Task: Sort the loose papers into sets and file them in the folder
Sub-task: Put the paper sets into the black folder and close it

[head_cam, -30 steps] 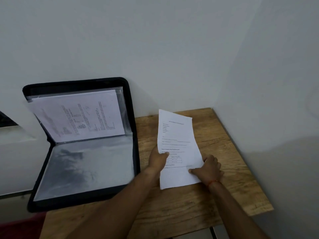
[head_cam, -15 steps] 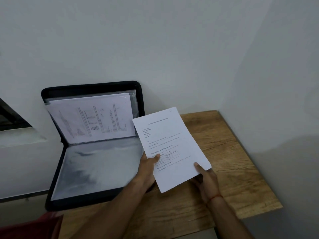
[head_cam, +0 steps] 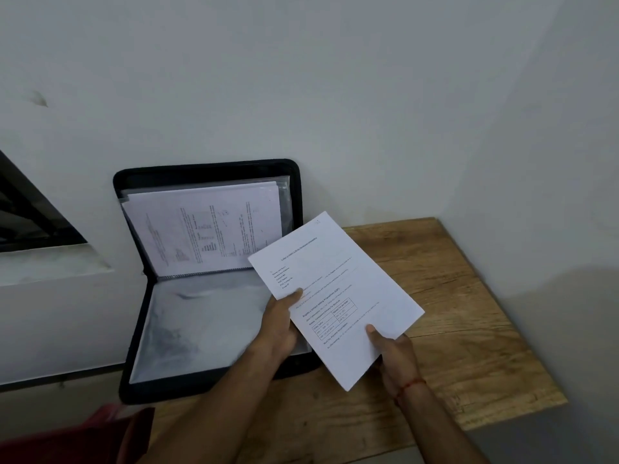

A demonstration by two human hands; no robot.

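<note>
The left hand (head_cam: 278,326) pinches the left edge of the white printed paper set (head_cam: 338,289), and the right hand (head_cam: 395,356) grips its lower corner. The paper hangs tilted above the light wooden table (head_cam: 452,296), overlapping the right side of the open black zip folder (head_cam: 207,166). With both hands occupied, nothing spreads the limp clear plastic sleeve (head_cam: 201,323), so the paper could catch and buckle, and a push might shift the folder's wall-propped upper half.

both hands (head_cam: 278,326) grip paper (head_cam: 335,296) — open folder (head_cam: 207,296) beside
</note>
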